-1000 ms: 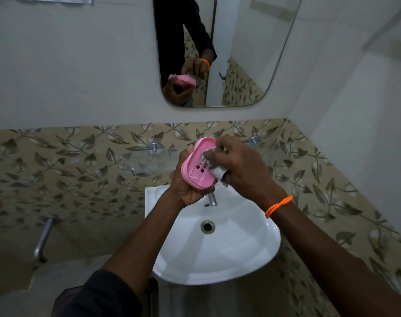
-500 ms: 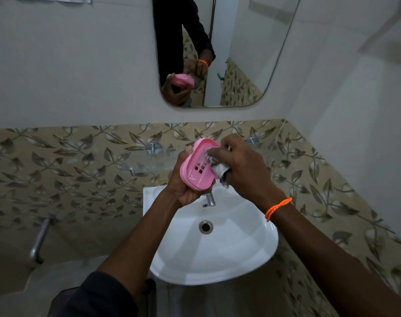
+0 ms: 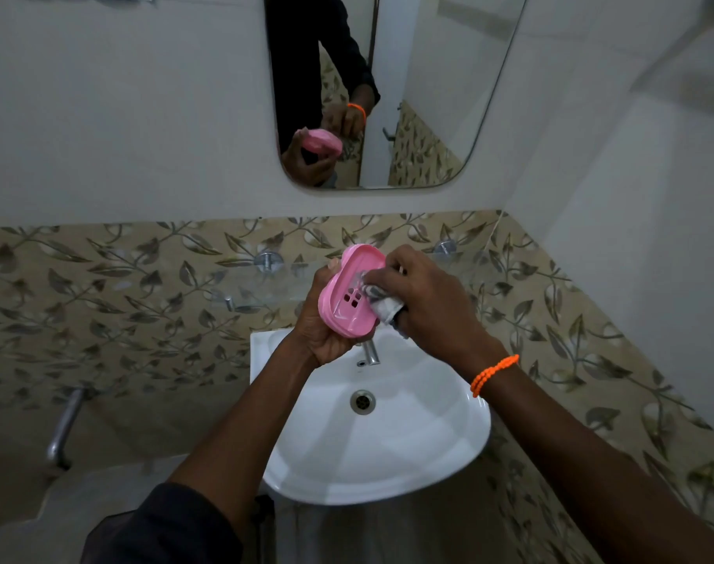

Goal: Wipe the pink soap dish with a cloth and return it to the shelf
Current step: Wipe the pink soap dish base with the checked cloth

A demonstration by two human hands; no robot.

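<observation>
We hold the pink soap dish [image 3: 349, 293] up over the white sink [image 3: 387, 449], in front of the leafy wall tiles. Our left hand [image 3: 320, 331] has it from behind and below, with the fingers curled round its back, so this grip is closed on the dish. The dish is tipped up and its hollow side with the small holes faces us. Our right hand [image 3: 424, 303] pinches a bunched grey cloth [image 3: 381, 301] and presses it inside the dish. An orange bead bracelet [image 3: 494, 374] sits on the right wrist. The mirror [image 3: 448, 95] above shows both hands and the dish.
</observation>
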